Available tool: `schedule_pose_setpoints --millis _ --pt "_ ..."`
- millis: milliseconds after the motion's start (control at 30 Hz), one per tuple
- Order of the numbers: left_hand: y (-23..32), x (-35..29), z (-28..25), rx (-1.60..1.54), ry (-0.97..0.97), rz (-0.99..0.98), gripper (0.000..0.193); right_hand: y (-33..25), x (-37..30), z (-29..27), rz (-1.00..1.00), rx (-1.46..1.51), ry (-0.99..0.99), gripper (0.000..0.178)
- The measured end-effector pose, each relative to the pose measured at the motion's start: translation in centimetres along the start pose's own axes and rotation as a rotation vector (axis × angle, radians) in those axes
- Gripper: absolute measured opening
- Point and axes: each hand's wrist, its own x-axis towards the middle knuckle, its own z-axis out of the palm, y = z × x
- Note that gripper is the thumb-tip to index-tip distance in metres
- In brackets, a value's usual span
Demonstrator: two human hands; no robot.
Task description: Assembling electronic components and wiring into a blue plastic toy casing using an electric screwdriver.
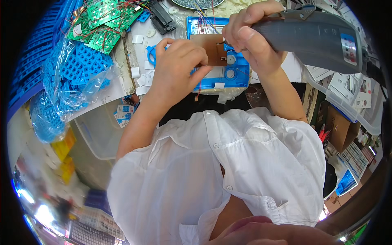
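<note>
My right hand (255, 38) grips a dark grey electric screwdriver (310, 38), held nearly level. Its thin tip points left and reaches the brown circuit board (216, 51). This board lies on a blue plastic housing (241, 75), which has a round opening near its lower right. At the board's left side, my left hand (177, 67) is closed, its curled fingers and thumb at the board's edge; the fingertips are partly hidden. A thin red wire hangs below the left thumb. Just left of the left hand lies a blue plastic ring (151, 55).
Green circuit boards (104, 24) with wires are piled at the far left. Nearer stands a bag of blue keypad parts (85, 65). A black plastic part (162, 18) lies behind my left hand. At right is a clear bin (343, 96) of white panels.
</note>
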Motion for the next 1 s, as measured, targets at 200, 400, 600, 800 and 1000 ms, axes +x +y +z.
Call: schedule_pose_setpoints --millis 200,400,600,800,1000 --pt "-0.2 -0.6 2.0 0.143 0.131 0.058 0.015 2.1 -0.1 -1.3 -0.099 -0.112 -0.161 0.026" --pt "-0.3 -0.9 2.2 0.099 0.135 0.015 0.015 1.7 1.0 -2.0 -0.056 -0.02 -0.372 0.018" --pt "-0.4 -0.9 2.4 0.075 0.212 -0.005 0.012 -1.8 2.8 -0.9 -0.044 0.153 -0.39 0.023" --pt "0.4 -0.9 1.9 -0.017 0.263 -0.024 0.011 -3.5 2.2 0.1 0.031 0.182 -0.531 0.029" --pt "-0.2 -1.1 1.2 0.041 0.307 0.013 0.015 -2.7 2.3 1.2 0.021 0.198 -0.517 0.027"
